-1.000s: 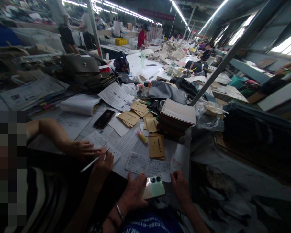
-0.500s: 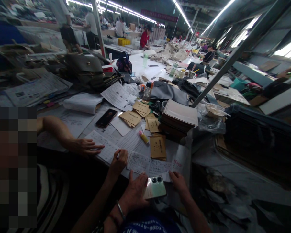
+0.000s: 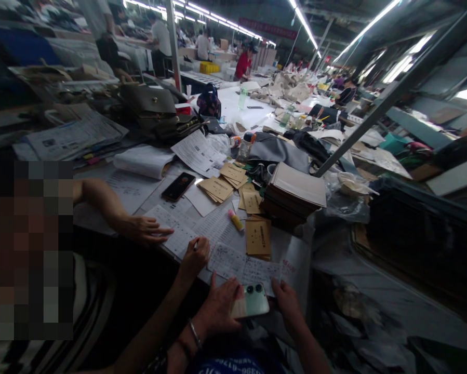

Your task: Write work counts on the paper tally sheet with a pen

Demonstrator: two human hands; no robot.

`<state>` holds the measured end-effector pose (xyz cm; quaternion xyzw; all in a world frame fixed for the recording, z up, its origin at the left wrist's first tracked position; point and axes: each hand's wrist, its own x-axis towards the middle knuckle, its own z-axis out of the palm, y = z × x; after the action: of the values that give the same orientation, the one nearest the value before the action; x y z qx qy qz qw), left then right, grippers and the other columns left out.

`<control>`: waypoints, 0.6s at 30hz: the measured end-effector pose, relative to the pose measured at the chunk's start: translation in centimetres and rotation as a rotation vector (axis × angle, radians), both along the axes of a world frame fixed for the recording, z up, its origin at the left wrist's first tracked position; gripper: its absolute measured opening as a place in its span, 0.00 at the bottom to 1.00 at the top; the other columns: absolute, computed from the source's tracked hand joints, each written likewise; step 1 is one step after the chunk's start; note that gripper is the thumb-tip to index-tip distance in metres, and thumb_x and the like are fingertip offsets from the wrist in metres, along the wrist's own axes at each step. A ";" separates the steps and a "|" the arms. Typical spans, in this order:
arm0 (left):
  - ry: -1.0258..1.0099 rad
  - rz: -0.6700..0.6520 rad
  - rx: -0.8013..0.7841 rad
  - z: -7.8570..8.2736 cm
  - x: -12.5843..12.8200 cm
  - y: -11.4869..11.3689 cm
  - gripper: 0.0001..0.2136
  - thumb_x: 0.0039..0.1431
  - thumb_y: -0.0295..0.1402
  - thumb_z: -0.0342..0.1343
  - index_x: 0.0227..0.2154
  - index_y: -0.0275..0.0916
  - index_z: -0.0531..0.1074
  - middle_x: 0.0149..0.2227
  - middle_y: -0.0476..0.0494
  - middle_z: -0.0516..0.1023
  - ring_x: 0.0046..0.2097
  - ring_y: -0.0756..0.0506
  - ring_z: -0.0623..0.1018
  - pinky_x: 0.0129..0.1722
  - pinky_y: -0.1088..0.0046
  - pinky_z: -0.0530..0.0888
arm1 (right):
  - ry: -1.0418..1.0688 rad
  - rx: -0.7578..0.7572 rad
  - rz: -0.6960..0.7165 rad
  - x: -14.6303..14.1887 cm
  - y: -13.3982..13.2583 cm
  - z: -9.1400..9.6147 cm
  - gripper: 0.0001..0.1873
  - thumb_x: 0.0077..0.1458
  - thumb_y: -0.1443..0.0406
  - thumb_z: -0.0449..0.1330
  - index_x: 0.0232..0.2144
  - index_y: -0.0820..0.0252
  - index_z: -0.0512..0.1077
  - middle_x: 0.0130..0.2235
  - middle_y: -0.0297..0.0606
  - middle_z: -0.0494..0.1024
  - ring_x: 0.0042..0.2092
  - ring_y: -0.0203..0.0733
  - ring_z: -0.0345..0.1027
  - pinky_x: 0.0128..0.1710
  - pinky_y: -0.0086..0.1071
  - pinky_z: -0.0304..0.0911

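My left hand (image 3: 217,309) grips a pale green phone (image 3: 252,301), camera side up, at the near table edge. My right hand (image 3: 288,306) rests beside the phone with fingertips on the edge of a handwritten sheet (image 3: 243,266), curled, with nothing clearly held. A person seated to my left lays one hand (image 3: 145,228) flat on printed forms (image 3: 171,228) and holds a pen (image 3: 196,244) in the other hand (image 3: 196,255), writing on the papers.
Brown envelopes (image 3: 256,236) and a yellow glue stick (image 3: 236,219) lie ahead. A black phone (image 3: 177,186) sits to the left, a stack of brown booklets (image 3: 295,192) to the right. Bags, bottles and a slanted metal post (image 3: 373,114) crowd the back.
The neighbour's pen hand has moved forward onto the papers. My view has shifted slightly left; my hands and the green phone stay almost where they were.
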<state>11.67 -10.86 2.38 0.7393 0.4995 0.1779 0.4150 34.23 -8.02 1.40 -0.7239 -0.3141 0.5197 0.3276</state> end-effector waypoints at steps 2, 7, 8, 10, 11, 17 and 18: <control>-0.032 0.017 -0.012 -0.1 0.0 -0.3 0.31 0.39 0.40 0.69 0.46 0.37 0.64 0.53 0.35 0.72 0.57 0.33 0.69 0.61 0.39 0.24 | -0.022 0.007 0.023 0.1 0.0 0.0 0.30 0.35 0.41 0.63 0.27 0.60 0.68 0.24 0.36 0.73 0.28 0.46 0.72 0.25 0.34 0.70; -0.052 0.002 0.002 -0.1 -0.2 -1.2 0.32 0.40 0.39 0.67 0.50 0.37 0.63 0.55 0.32 0.70 0.62 0.32 0.63 0.63 0.37 0.31 | -0.121 0.031 0.080 0.2 -0.3 0.2 0.32 0.34 0.37 0.60 0.24 0.59 0.67 0.24 0.38 0.73 0.28 0.47 0.71 0.26 0.34 0.69; -0.056 0.006 0.007 0.1 -0.2 -1.4 0.32 0.41 0.39 0.66 0.50 0.37 0.63 0.55 0.32 0.70 0.63 0.32 0.62 0.64 0.38 0.33 | -0.140 0.039 0.085 0.2 -0.4 0.3 0.32 0.35 0.36 0.60 0.23 0.59 0.67 0.23 0.37 0.73 0.28 0.46 0.70 0.25 0.34 0.69; -0.081 0.036 0.010 0.9 -0.2 -1.9 0.32 0.41 0.37 0.65 0.50 0.38 0.63 0.54 0.34 0.71 0.62 0.33 0.62 0.64 0.39 0.36 | -0.175 0.054 0.089 0.2 -0.6 0.6 0.30 0.36 0.37 0.60 0.21 0.58 0.65 0.22 0.36 0.72 0.27 0.45 0.69 0.25 0.34 0.68; -0.098 0.055 -0.005 1.4 -0.2 -2.2 0.32 0.40 0.36 0.65 0.51 0.38 0.63 0.54 0.35 0.71 0.62 0.32 0.63 0.65 0.39 0.38 | -0.185 0.058 0.085 0.1 -0.7 0.8 0.30 0.36 0.37 0.60 0.20 0.58 0.65 0.22 0.36 0.71 0.26 0.45 0.69 0.25 0.34 0.68; -0.327 0.255 -0.301 4.5 -2.3 -5.5 0.31 0.43 0.37 0.66 0.52 0.41 0.65 0.52 0.41 0.72 0.52 0.36 0.73 0.54 0.60 0.72 | -0.113 0.005 0.036 -0.8 -0.6 2.5 0.28 0.33 0.40 0.60 0.23 0.56 0.65 0.22 0.35 0.71 0.24 0.44 0.69 0.24 0.35 0.68; -0.348 0.243 -0.321 4.9 -2.9 -6.2 0.31 0.47 0.38 0.65 0.55 0.42 0.63 0.52 0.42 0.72 0.52 0.37 0.73 0.53 0.62 0.73 | -0.104 -0.002 0.036 -0.9 -0.6 2.8 0.28 0.33 0.40 0.60 0.24 0.57 0.66 0.23 0.35 0.72 0.24 0.45 0.70 0.24 0.35 0.68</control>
<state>8.76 -17.04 7.25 0.5569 0.5274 0.2693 0.5824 33.28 -8.60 4.15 -0.7446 -0.3432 0.4874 0.3004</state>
